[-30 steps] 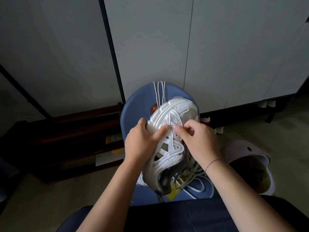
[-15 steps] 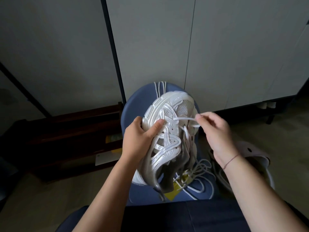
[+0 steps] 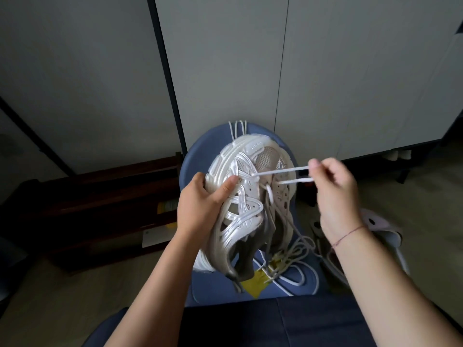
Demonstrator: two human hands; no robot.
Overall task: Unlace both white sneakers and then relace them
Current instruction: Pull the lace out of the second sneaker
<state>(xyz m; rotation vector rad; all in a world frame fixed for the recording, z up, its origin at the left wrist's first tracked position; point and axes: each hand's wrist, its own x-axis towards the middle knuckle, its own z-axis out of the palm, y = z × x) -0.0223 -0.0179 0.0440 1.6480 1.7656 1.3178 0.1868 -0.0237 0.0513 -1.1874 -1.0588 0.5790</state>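
Loose laces [image 3: 297, 255]: heaped on the blue stool [image 3: 194, 169]. White sneaker [image 3: 246, 196]: held above the stool, gripped by the left hand [image 3: 200, 209]. Lace loop [image 3: 281, 174]: pinched by the right hand [image 3: 334, 196], drawn farther right from the toe eyelets than before; unlacing judged nearly done.

the sneaker [image 3: 245, 196] is held over the seat [image 3: 198, 156], toe pointing away, between the two hands. the left hand [image 3: 200, 204] grips its left side, thumb across the upper. the right hand [image 3: 335, 194] is off to its right, apart from it, pinching two lace strands [image 3: 280, 171] that run leftward to the eyelets near the toe. a loose heap of lace [image 3: 295, 251] lies on the seat at the sneaker's near right, and more lace [image 3: 238, 126] hangs over the seat's far edge. behind the seat stand cabinet doors [image 3: 225, 71]. a low shelf [image 3: 112, 196] sits to the left and a slipper [image 3: 385, 236] on the floor to the right.
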